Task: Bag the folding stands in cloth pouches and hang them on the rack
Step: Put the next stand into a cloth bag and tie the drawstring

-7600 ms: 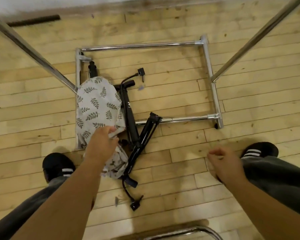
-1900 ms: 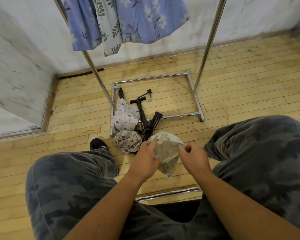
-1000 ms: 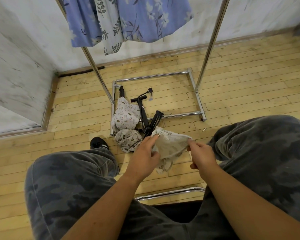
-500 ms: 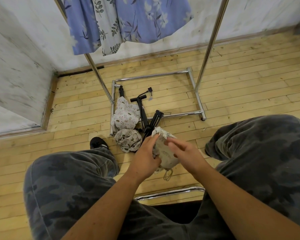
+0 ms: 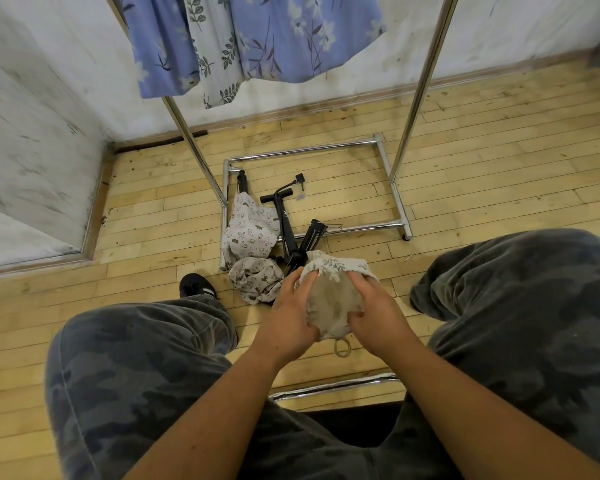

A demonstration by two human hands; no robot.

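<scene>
Folding stands: two black ones lying bare on the wooden floor within the base of the rack, meeting at their near ends, just beyond the hands. Third black shaft poking out of the top of an animal-print pouch beside the rack's left upright; judged partly bagged, mouth not drawn shut. Crumpled pouch lying on the floor next to the part-bagged one, apparently empty. Held pouch: raised above the floor between the knees, rim rolled outward to show a leaf print, plain lining facing the camera, drawstring loop dangling below. Left hand gripping the left edge, fingers curled over the rim, thumb on the cloth; right hand gripping the right edge likewise. Nothing seen inside this pouch. Blue floral cloth and leaf-print cloth hanging from the rack above; cannot tell whether these are filled pouches. Assessment: early to middle stage. Outstanding: opening the held pouch fully, sliding in a bare stand, drawing the cord, finishing the part-bagged one, bagging the remaining stand, hanging all on the rack.
</scene>
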